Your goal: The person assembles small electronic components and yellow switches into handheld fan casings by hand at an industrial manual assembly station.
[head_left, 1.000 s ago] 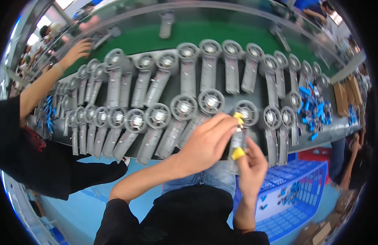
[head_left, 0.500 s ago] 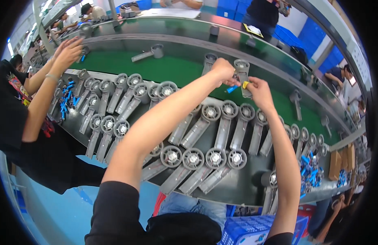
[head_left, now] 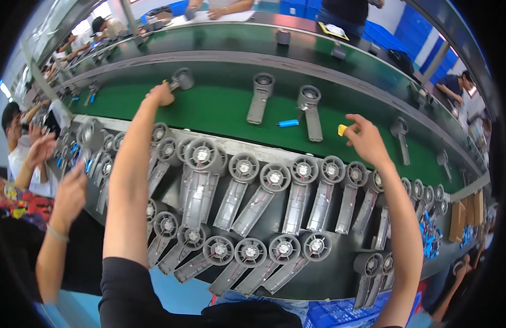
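Note:
My left hand (head_left: 162,94) reaches to the far left of the green belt and is closed on the handle end of a grey handheld fan housing (head_left: 183,78). A small yellow bit shows at its fingertips. My right hand (head_left: 366,140) hovers over the belt's near edge, fingers apart, with a yellow cover (head_left: 342,130) on one fingertip. Left of it lies a fan housing (head_left: 314,117) with a blue cylindrical battery (head_left: 288,123) beside it. Another fan housing (head_left: 259,101) lies on the belt between my hands.
Rows of grey fan housings (head_left: 275,177) cover the near table. Blue batteries (head_left: 429,232) are heaped at the right, beside cardboard boxes (head_left: 457,221). A co-worker's hands (head_left: 69,191) are close by my left arm. A blue crate (head_left: 335,312) stands below the table edge.
My left hand has gone far left to a fan housing on the belt. The housing and battery my hands were at now lie on the belt. My right hand has drawn away rightward.

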The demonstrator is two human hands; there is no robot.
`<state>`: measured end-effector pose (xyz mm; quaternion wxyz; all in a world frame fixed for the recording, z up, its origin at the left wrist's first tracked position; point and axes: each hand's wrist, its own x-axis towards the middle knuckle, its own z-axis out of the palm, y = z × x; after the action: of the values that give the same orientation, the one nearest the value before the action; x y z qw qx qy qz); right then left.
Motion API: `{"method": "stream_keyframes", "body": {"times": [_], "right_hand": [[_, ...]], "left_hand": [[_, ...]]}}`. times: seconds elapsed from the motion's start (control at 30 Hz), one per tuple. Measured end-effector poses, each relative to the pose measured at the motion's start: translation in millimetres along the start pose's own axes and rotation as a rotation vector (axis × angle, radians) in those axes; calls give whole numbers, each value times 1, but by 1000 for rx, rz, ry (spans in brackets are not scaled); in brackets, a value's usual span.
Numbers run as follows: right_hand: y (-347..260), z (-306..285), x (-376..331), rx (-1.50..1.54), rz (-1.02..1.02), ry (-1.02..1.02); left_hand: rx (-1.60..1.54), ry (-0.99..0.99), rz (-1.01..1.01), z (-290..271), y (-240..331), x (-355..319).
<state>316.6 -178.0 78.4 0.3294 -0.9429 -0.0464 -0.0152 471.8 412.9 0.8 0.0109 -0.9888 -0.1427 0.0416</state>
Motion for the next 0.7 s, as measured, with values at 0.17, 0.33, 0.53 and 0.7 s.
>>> {"method": "stream_keyframes", "body": {"times": [0.17,0.33,0.53,0.7], "right_hand": [[32,-74,-70,-51,88,37],[33,-134,-142,-85,196,149],[78,-174,-249,-269,380,314],[138,-167,-297,-507,330,267]], "left_hand": [[-81,268,359,-9,49,-19],[-213,402,370,-63,35,-28],[-459,316,627,-160,137,-248],[-442,212,773,-172,168,-452]]}}
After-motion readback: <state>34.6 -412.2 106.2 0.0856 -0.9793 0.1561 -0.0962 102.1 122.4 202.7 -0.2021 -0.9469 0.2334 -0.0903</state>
